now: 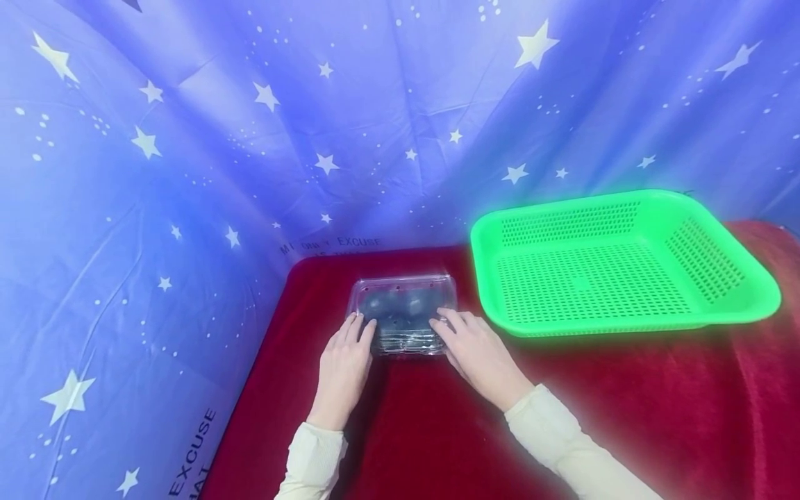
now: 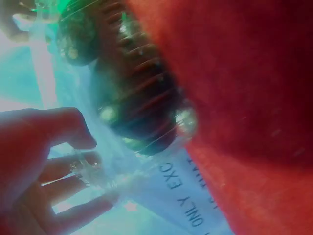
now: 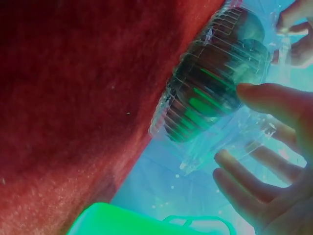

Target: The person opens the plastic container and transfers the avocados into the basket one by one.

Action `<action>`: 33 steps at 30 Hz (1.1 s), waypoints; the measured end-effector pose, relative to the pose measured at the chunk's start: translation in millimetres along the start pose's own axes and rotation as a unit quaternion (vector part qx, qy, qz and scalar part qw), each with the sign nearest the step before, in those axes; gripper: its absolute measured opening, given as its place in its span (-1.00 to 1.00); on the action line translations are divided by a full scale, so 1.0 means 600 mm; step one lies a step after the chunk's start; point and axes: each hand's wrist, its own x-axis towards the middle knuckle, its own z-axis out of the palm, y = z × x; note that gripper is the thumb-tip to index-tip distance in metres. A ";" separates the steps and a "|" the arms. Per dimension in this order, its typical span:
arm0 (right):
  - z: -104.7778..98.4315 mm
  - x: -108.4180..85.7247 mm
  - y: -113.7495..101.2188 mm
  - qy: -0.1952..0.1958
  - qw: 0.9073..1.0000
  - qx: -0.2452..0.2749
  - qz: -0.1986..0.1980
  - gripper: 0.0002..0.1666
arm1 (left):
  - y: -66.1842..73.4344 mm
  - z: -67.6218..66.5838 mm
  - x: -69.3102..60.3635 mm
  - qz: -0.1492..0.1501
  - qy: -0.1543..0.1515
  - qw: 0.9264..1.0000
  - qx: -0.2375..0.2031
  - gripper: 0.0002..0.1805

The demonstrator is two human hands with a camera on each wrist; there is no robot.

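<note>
A clear plastic clamshell box lies on the red cloth with its lid over several dark, rounded items, perhaps fruit; their exact kind is unclear. My left hand holds the box's left side, thumb near the front and fingers around the corner. At the opposite side, my right hand holds the box, its thumb against the clear plastic and its fingers spread by the corner. Ridged plastic walls show in both wrist views. Whether the lid is latched cannot be seen.
Right of the box stands a bright green plastic basket with perforated sides and floor. Red velvety cloth covers the table. A blue curtain with white stars hangs behind and along the left.
</note>
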 end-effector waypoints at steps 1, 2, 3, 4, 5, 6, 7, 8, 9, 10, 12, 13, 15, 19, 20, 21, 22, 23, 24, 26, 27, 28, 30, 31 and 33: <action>-0.001 0.000 0.000 0.002 1.000 -0.001 -0.004 -0.32 | -0.001 0.002 -0.002 -0.006 0.005 1.000 -0.011 -0.41; -0.002 0.001 0.001 0.003 1.000 -0.001 -0.008 -0.32 | -0.001 0.004 -0.003 -0.011 0.009 1.000 -0.020 -0.42; -0.004 0.002 0.001 0.005 1.000 -0.002 -0.012 -0.32 | -0.002 0.007 -0.005 -0.015 0.013 0.999 -0.027 -0.44; -0.005 0.003 0.001 0.005 1.000 -0.005 -0.017 -0.32 | -0.002 0.009 -0.006 -0.018 0.017 0.999 -0.033 -0.45; -0.005 0.003 0.002 0.006 1.000 -0.007 -0.022 -0.32 | -0.003 0.011 -0.007 -0.022 0.019 0.999 -0.039 -0.46; -0.006 0.003 0.002 0.006 1.000 -0.010 -0.027 -0.32 | -0.003 0.013 -0.008 -0.025 0.020 0.998 -0.046 -0.47; -0.007 0.003 0.003 0.006 0.999 -0.011 -0.031 -0.31 | -0.004 0.014 -0.008 -0.027 0.021 0.998 -0.051 -0.47; -0.008 0.003 0.003 0.005 0.999 -0.015 -0.035 -0.31 | -0.005 0.015 -0.009 -0.029 0.020 0.998 -0.055 -0.47; -0.007 0.003 0.004 0.003 0.999 -0.022 -0.039 -0.30 | -0.005 0.017 -0.010 -0.030 0.018 0.998 -0.058 -0.47; -0.008 0.003 0.004 0.000 0.999 -0.027 -0.042 -0.29 | -0.006 0.017 -0.011 -0.031 0.016 0.998 -0.061 -0.47; -0.009 0.003 0.004 -0.009 0.998 -0.037 -0.046 -0.28 | -0.007 0.018 -0.012 -0.032 0.014 0.997 -0.064 -0.46; -0.010 0.003 0.005 -0.015 0.998 -0.043 -0.047 -0.28 | -0.008 0.019 -0.013 -0.032 0.013 0.997 -0.065 -0.46; -0.012 0.004 0.005 -0.027 0.997 -0.051 -0.049 -0.28 | -0.009 0.019 -0.014 -0.032 0.014 0.997 -0.065 -0.45; -0.018 0.008 0.006 -0.040 0.997 -0.043 -0.048 -0.28 | -0.010 0.019 -0.015 -0.029 0.019 0.997 -0.070 -0.43; -0.020 0.009 0.007 -0.041 0.997 -0.037 -0.047 -0.27 | -0.010 0.019 -0.016 -0.029 0.020 0.997 -0.072 -0.43; -0.021 0.010 0.007 -0.041 0.998 -0.030 -0.046 -0.25 | -0.010 0.019 -0.016 -0.029 0.022 0.997 -0.074 -0.43; -0.022 0.011 0.008 -0.040 0.998 -0.024 -0.045 -0.24 | -0.010 0.018 -0.016 -0.029 0.024 0.996 -0.077 -0.43; -0.024 0.012 0.008 -0.039 0.998 -0.018 -0.044 -0.23 | -0.010 0.017 -0.015 -0.030 0.025 0.996 -0.078 -0.43; -0.024 0.013 0.008 -0.038 0.998 -0.013 -0.044 -0.23 | -0.011 0.017 -0.015 -0.029 0.027 0.996 -0.080 -0.43; -0.024 0.014 0.008 -0.036 0.998 -0.008 -0.043 -0.23 | -0.011 0.017 -0.015 -0.026 0.029 0.996 -0.082 -0.44; -0.024 0.014 0.009 -0.034 0.999 -0.006 -0.042 -0.23 | -0.012 0.017 -0.014 -0.025 0.029 0.996 -0.081 -0.43; -0.023 0.014 0.009 -0.032 0.999 -0.004 -0.041 -0.24 | -0.012 0.017 -0.014 -0.024 0.029 0.996 -0.081 -0.44; -0.022 0.014 0.009 -0.026 0.999 0.001 -0.039 -0.27 | -0.013 0.017 -0.015 -0.024 0.027 0.996 -0.081 -0.43; -0.020 0.014 0.009 -0.022 0.999 0.004 -0.039 -0.29 | -0.013 0.016 -0.016 -0.024 0.025 0.996 -0.081 -0.43; -0.018 0.014 0.008 -0.014 0.999 0.010 -0.039 -0.32 | -0.012 0.015 -0.017 -0.027 0.020 0.996 -0.081 -0.43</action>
